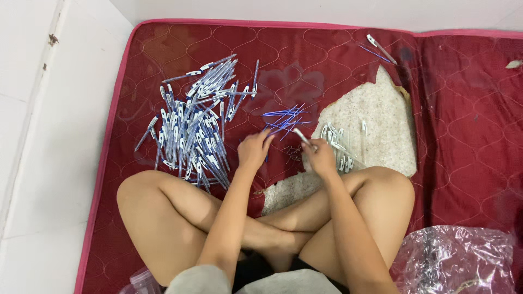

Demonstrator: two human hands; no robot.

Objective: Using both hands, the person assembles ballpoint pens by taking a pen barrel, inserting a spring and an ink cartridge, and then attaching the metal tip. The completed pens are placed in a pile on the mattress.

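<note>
While right hand (320, 157) grips a pen barrel (301, 136) pointing up-left, left hand (254, 150) reaches w/ loose fingers toward blue refills (284, 118) just above it; finished pens pile (195, 130) lies further left.

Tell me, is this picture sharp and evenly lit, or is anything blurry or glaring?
In the head view the light is soft and even, with only faint shadows under the legs; the pile of pens is fairly crisp, while the left hand and right hand look slightly soft; the clear plastic bag catches pale glare; the mattress edge bows a little, a wide-lens curve.
</note>
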